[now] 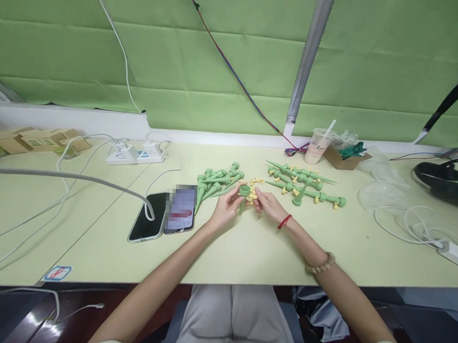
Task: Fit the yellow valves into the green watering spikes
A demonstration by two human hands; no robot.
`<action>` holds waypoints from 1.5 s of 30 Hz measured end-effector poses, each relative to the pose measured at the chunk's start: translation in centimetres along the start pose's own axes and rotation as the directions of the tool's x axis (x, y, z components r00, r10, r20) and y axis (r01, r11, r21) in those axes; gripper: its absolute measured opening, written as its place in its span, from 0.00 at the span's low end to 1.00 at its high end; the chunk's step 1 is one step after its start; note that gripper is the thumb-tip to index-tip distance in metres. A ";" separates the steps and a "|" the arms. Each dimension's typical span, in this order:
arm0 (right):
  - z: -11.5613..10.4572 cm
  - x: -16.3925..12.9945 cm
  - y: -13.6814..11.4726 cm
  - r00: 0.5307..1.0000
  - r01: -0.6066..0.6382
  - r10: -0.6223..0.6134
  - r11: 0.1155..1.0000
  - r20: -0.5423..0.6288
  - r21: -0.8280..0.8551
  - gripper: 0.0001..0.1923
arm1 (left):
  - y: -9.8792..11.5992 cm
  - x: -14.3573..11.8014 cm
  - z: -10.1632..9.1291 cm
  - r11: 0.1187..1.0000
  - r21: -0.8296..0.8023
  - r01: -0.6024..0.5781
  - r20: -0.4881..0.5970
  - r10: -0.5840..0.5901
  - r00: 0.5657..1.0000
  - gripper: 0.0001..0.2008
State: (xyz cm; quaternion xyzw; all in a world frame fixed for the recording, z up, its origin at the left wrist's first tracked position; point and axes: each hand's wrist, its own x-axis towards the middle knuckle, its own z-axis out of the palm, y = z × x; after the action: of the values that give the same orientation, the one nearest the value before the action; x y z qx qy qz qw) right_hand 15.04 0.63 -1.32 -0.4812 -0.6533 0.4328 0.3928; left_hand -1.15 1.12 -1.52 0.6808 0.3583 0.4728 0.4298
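My left hand (227,208) is closed round a green plastic spike (245,190), its round open cup facing up and its tip pointing down. Close beside it, my right hand (268,205) pinches a small yellow piece (255,197), partly covered by the fingers. Behind both hands lies a scatter of small yellow pieces (256,181). A heap of green spikes (218,180) rests to the left of my hands. Over to the right, several green spikes with yellow valves (300,184) lie in rows, and one green spike (300,196) stands tip up in front of them.
Two phones (148,219) lie left of my hands, under a thick grey cable (80,175). A power strip (137,157) sits further back. At the back right stand a drink cup (318,146) and a small cardboard box (347,160). White cables (412,225) coil at the right.
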 end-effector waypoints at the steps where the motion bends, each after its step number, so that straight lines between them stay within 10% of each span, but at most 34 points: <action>1: -0.1 -0.1 0.0 0.999 -0.014 0.012 0.999 0.031 0.049 0.31 | 0.1 0.0 0.0 1.000 -0.007 -0.002 0.007 0.002 1.000 0.22; 5: -0.1 -0.2 -0.1 0.999 0.049 -0.049 0.987 -0.002 0.151 0.27 | 0.3 -0.2 0.1 0.999 -0.018 -0.035 0.033 0.036 0.999 0.22; 10: 0.2 -0.3 -0.8 0.952 -0.249 0.167 0.912 0.258 0.326 0.30 | 0.5 -0.4 -0.1 0.989 0.080 -0.125 0.043 0.122 0.992 0.20; 14: 0.0 -0.5 -1.4 0.998 -0.047 0.038 0.974 0.043 0.221 0.27 | 0.6 -0.5 0.0 0.998 0.018 -0.063 0.048 0.062 0.997 0.23; 19: -0.8 -1.5 -1.9 0.951 -0.268 0.209 0.925 0.230 0.268 0.30 | 1.0 -0.6 0.6 0.992 -0.003 -0.125 0.075 0.125 0.989 0.20; 24: -2.0 -3.0 -2.6 0.991 -0.117 0.094 0.954 0.098 0.276 0.26 | 1.5 -0.4 1.7 0.989 -0.013 -0.148 0.095 0.149 0.984 0.20; 29: -2.7 -3.8 -2.9 0.928 -0.313 0.188 0.862 0.322 0.398 0.26 | 2.7 -0.6 2.4 0.974 0.032 -0.223 0.100 0.219 0.971 0.17; 34: -2.5 -4.3 -2.9 0.971 -0.170 0.082 0.895 0.223 0.412 0.24 | 3.6 -1.3 2.1 0.988 0.043 -0.151 0.080 0.148 0.986 0.18; 41: -2.7 -6.0 -3.1 0.810 -0.543 0.357 0.755 0.465 0.367 0.38 | 4.7 -1.5 4.1 0.973 -0.127 -0.192 -0.236 0.159 0.959 0.17; 45: -3.1 -6.4 -3.7 0.952 -0.306 0.257 0.751 0.168 0.585 0.28 | 5.2 -1.1 8.1 0.948 -0.233 -0.216 -0.275 0.149 0.950 0.17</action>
State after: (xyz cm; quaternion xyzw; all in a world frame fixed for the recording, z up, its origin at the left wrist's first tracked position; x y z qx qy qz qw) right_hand 18.29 -5.58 2.55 -0.4062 -0.4154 0.6907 0.4305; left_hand 6.64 -3.80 1.47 0.5828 0.2800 0.6368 0.4201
